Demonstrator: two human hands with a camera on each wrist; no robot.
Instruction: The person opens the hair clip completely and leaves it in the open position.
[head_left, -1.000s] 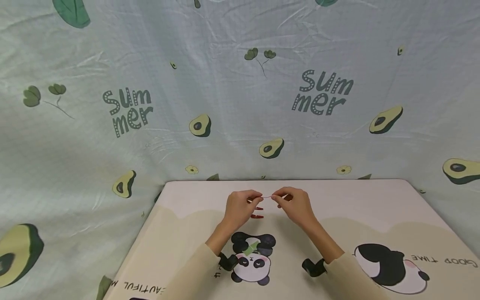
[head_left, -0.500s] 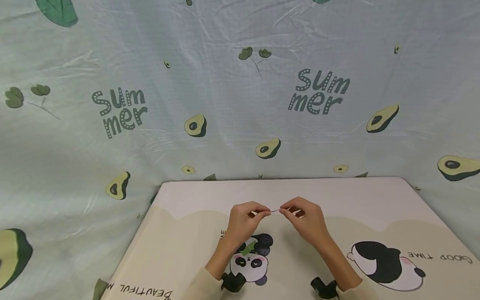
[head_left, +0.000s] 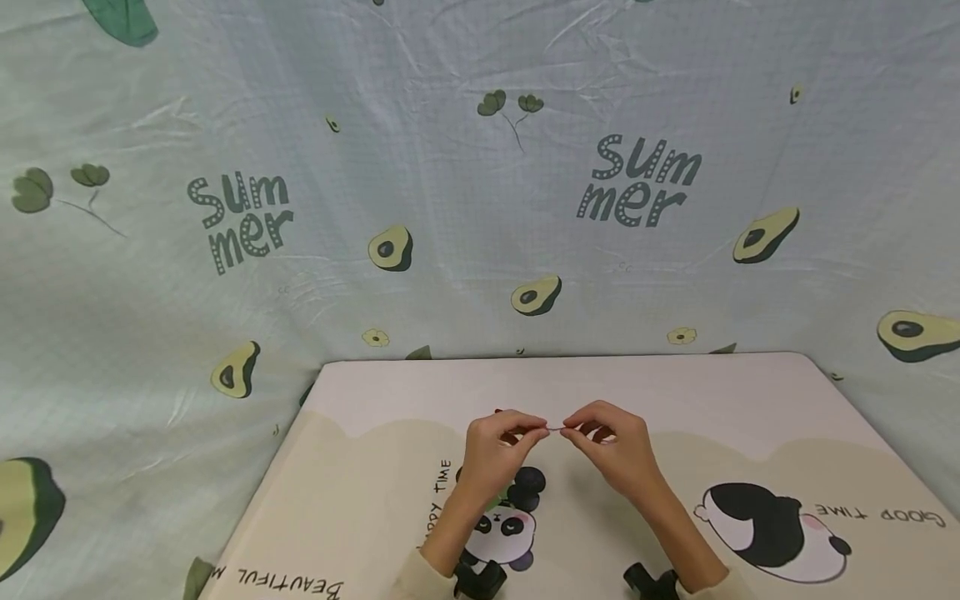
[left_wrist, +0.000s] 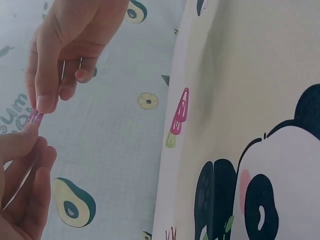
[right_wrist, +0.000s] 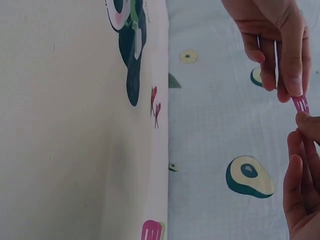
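"SUMMER" [head_left: 639, 182] twice on the cloth [head_left: 450, 192], "GOOD TIME" [head_left: 879, 514] on the table [head_left: 750, 392]: left hand [head_left: 495, 450], right hand [head_left: 618, 447] pinch one pink clip [left_wrist: 35, 118], two red clips [right_wrist: 154, 93] nearby!

Fingers [left_wrist: 46, 100] hide both ends of the held pink clip [left_wrist: 35, 117]. Beyond the panda print [head_left: 504, 546], the left hand [head_left: 491, 454] almost entirely covers the red clips [head_left: 498, 411].

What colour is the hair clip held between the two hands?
The hair clip is purplish pink, seen best in the right wrist view.
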